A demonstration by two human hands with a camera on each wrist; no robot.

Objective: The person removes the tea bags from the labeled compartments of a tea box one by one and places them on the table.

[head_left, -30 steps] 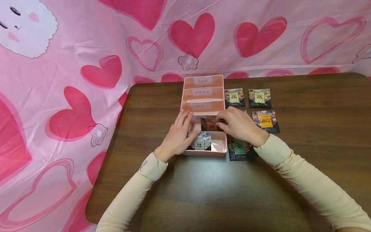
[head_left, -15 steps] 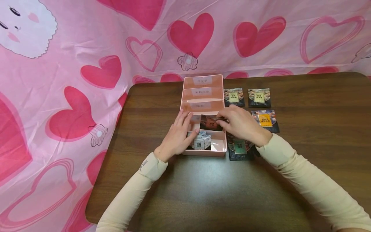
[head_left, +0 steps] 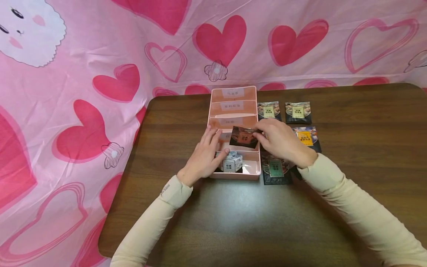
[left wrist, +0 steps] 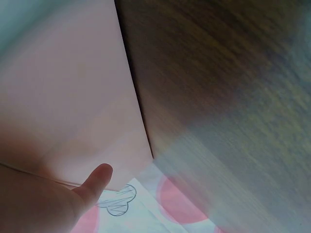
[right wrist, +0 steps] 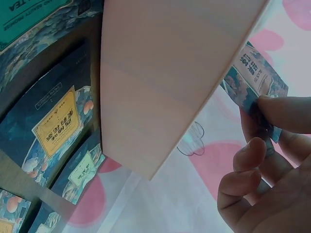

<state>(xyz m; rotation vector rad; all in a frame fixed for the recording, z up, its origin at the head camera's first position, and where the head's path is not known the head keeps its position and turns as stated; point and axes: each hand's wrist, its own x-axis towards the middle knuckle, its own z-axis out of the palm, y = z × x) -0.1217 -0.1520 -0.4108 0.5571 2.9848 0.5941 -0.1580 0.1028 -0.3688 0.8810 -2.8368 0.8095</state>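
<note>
My right hand (head_left: pixel 283 142) pinches a tea sachet (head_left: pixel 243 137) with a reddish-brown label, tilted over a compartment near the front of the pink divided box (head_left: pixel 236 176). The right wrist view has the same tea sachet (right wrist: pixel 260 77) by its edge, between thumb and fingers, above the box rim. My left hand (head_left: pixel 205 157) rests on the box's left rim with straight fingers, its thumb over the front compartment. A white-labelled sachet (head_left: pixel 230 165) stands in that front compartment. One finger of the left hand (left wrist: pixel 73 199) shows along the box wall (left wrist: pixel 73 92) in the left wrist view.
Right of the box lie a green-labelled sachet (head_left: pixel 277 170), a yellow-labelled one (head_left: pixel 306 139) and two pale-green-labelled ones, including a far right one (head_left: pixel 298 112). Paper labels (head_left: pixel 232 106) mark the box's compartments. A pink heart-patterned cloth (head_left: pixel 220 40) hangs behind the table (head_left: pixel 213 222).
The right hand has lifted the reddish-brown-labelled sachet higher out of the box's compartment, and more of it shows. The left hand stays in place.
</note>
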